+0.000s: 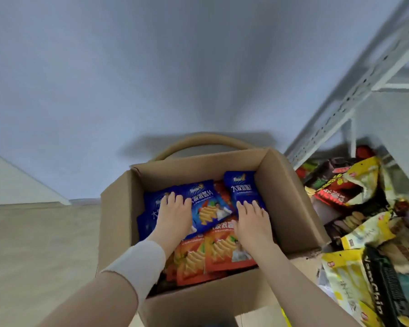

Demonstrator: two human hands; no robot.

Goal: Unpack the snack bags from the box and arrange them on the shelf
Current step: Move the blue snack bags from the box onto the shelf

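Left grip: left hand [174, 213] lies flat and palm down on the blue bag [208, 210], fingers straight and slightly spread, clasping nothing.
Right grip: right hand [253, 219] is also flat with straight fingers; its tips touch the lower part of the upright bag [242, 187], clasping nothing.
Wall: pale blue-grey wall [128, 67] fills the upper half of the view.
Floor: light wood-tone floor [33, 244], left of the box.
Shelf: white metal shelf [350, 93] with perforated uprights, at right, just beside the box.
Box: brown cardboard box [117, 208] at centre, top open, both hands inside it.
Shelf bags: yellow, red and dark shelf bags [361, 182] are heaped on the low level of the shelf, tilted and overlapping.
Blue bag: top layer at the left rear of the box, tilted, overlapping other blue packs under the left hand.
Upright bag: blue, stands on edge against the right wall of the box.
Orange bags: several orange bags [222, 253] lie overlapping at the near side of the box, partly under the blue bag.
Cuff: white cuff [139, 263] on the left forearm.
Arch: tan curved arch [203, 139] behind the far wall of the box; what it belongs to cannot be told.
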